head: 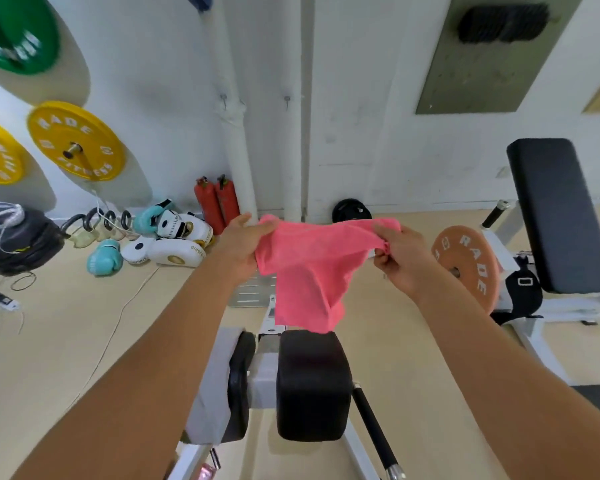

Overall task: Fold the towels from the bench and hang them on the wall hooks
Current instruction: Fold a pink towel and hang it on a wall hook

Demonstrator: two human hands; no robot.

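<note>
The pink towel [312, 271] hangs in the air between both hands, above the near black pad [312, 382] of the gym machine, its lower part drooping loose. The left hand [239, 244] grips the left top corner with fingers curled round the cloth; the right hand [399, 258] pinches the right top corner. This looks like the folding step, just begun: the towel is spread, not yet doubled. Next, I judge, the 2 corners must meet so the cloth halves evenly. On the far white wall [361, 116], 2 small hooks [287, 100] wait, well apart from the towel. Boxing gloves [104, 259] lie on the floor at left.
</note>
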